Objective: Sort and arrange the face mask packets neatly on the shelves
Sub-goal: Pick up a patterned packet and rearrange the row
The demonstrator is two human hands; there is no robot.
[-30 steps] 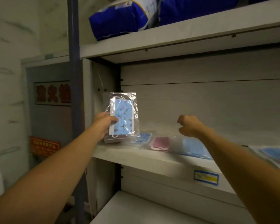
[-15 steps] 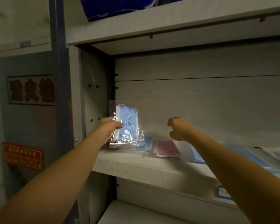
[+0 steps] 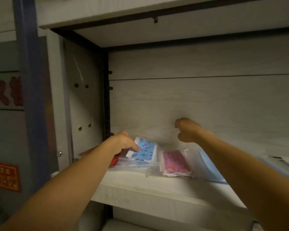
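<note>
A clear packet of blue patterned masks [image 3: 144,151] lies flat at the left end of the white shelf [image 3: 140,189], on top of other clear packets. My left hand [image 3: 123,143] rests on its left edge, fingers pressing down on it. Beside it to the right lies a packet of pink masks [image 3: 175,163], then a plain blue mask packet [image 3: 210,169] partly behind my right forearm. My right hand [image 3: 188,130] hovers above the pink packet, fingers curled, holding nothing.
The shelf's left side panel [image 3: 83,105] and dark upright [image 3: 106,97] stand close to the blue packet. Another shelf board [image 3: 107,12] runs overhead. More packets [image 3: 274,162] lie at the far right. A blue post [image 3: 28,80] and red signs [image 3: 4,175] stand left.
My left hand has lowered the blue patterned packet from upright to flat on the stack at the shelf's left end. My right hand stayed raised above the pink packet.
</note>
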